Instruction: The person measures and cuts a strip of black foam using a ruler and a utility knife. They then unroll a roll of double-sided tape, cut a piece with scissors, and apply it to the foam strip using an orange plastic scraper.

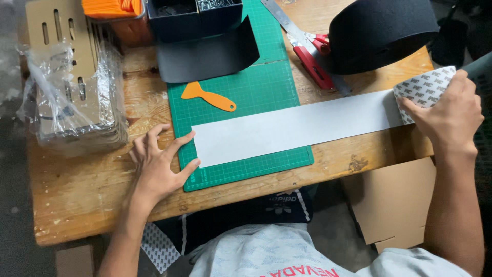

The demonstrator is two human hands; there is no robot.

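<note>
White strip [287, 128] across green mat [246, 97] — left hand [159, 166] fingers flat, right hand [448, 115] fingers pinching backing [423, 87].

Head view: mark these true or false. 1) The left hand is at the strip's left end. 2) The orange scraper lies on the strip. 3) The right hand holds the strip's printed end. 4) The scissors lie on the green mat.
1) True: the left hand touches the left end of the white strip.
2) False: the orange scraper lies on the green mat, apart from the strip.
3) True: the right hand lifts that end.
4) False: the red-handled scissors lie on the wooden table.
</note>
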